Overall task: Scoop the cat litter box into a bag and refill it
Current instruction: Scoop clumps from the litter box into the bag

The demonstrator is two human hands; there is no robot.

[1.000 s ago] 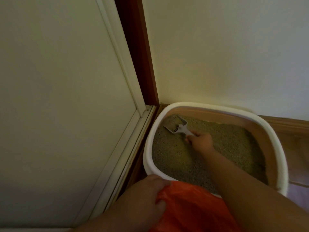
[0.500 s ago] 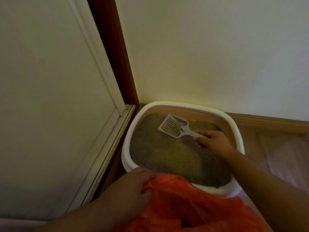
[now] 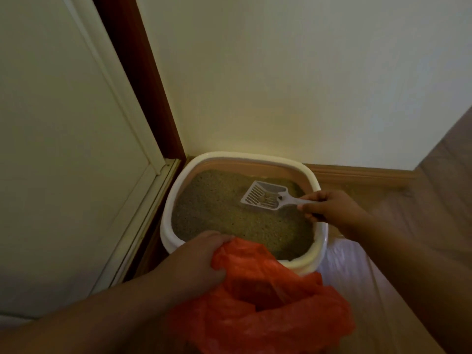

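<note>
A white-rimmed litter box (image 3: 170,200) full of grey-brown litter (image 3: 219,213) stands in the room's corner. My right hand (image 3: 332,209) grips the handle of a white slotted scoop (image 3: 263,195), held level just above the litter near the box's right side, with a few clumps in it. My left hand (image 3: 196,261) grips the edge of an orange plastic bag (image 3: 268,302) at the box's near rim; the bag's mouth gapes open below the hand.
A white door panel (image 3: 63,149) with a dark red-brown frame (image 3: 143,85) closes off the left. A cream wall (image 3: 293,72) with a wooden skirting board (image 3: 357,175) runs behind the box. Wooden floor (image 3: 434,187) lies to the right.
My right hand has lifted the scoop out of the litter at the far left corner and carried it right and up. My left hand still holds the bag.
</note>
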